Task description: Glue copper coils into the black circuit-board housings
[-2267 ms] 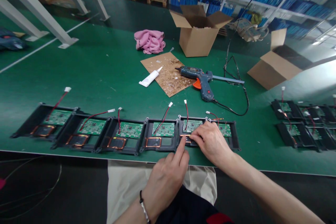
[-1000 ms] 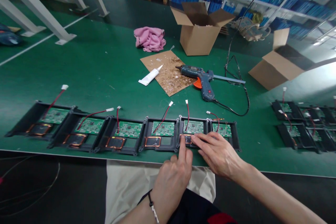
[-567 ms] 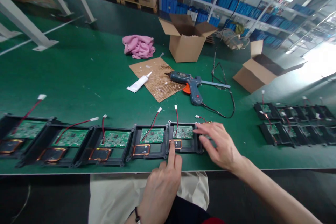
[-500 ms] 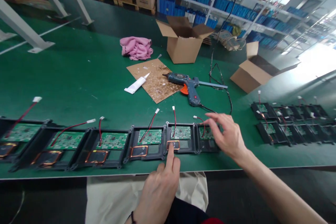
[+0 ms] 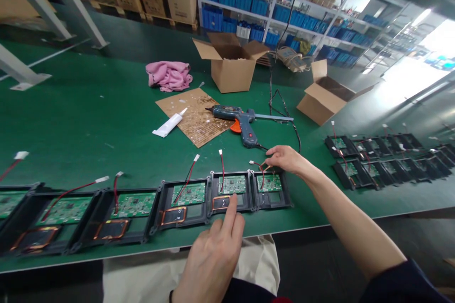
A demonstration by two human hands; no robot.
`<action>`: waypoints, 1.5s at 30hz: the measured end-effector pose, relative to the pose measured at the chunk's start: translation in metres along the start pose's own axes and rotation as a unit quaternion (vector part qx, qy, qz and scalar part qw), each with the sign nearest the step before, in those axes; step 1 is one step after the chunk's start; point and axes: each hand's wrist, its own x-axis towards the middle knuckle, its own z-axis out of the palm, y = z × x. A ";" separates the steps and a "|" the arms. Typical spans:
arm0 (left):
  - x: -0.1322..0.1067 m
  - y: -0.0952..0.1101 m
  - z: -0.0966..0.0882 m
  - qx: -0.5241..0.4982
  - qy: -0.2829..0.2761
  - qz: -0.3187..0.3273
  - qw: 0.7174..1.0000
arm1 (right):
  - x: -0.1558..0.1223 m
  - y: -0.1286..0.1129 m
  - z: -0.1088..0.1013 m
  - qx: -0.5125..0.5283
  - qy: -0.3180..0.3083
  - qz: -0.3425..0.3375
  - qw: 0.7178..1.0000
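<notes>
A row of black plastic housings (image 5: 156,213) lies along the table's front edge, each holding a green circuit board (image 5: 232,184) with a red-and-black lead ending in a white plug. My left hand (image 5: 215,255) holds nothing; its index finger is stretched over the second housing from the right, beside that housing's copper coil (image 5: 221,203). At the rightmost housing (image 5: 273,201), my right hand (image 5: 286,158) pinches a thin copper coil (image 5: 263,167) above the back wall. The black pad in this housing has no coil around it.
Behind the row lie a blue glue gun (image 5: 245,123), a stained cardboard sheet (image 5: 199,125) and a white tube (image 5: 169,125). A pink cloth (image 5: 169,75) and open cartons (image 5: 232,73) stand farther back. More housings (image 5: 380,170) line the right side.
My right hand has moved from over the rightmost housing to its back edge, and a copper coil now shows at its fingertips. The view has shifted, with the row appearing lower and farther left.
</notes>
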 end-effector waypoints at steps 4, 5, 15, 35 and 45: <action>0.011 0.003 -0.001 -0.018 0.029 0.002 0.999 | -0.027 -0.002 -0.014 0.049 -0.016 0.009 0.999; 0.015 0.005 -0.002 -0.024 0.038 0.006 0.999 | -0.037 -0.003 -0.015 0.054 -0.003 0.005 0.999; 0.028 0.026 -0.004 -0.023 0.047 0.091 0.995 | -0.111 -0.005 0.002 0.068 0.031 -0.149 0.986; 0.000 0.037 0.023 0.024 0.010 0.098 0.995 | -0.086 0.019 0.010 -0.060 0.018 -0.181 0.981; 0.000 0.037 0.020 0.019 0.010 0.102 0.995 | -0.089 0.027 0.022 -0.107 0.058 -0.230 0.965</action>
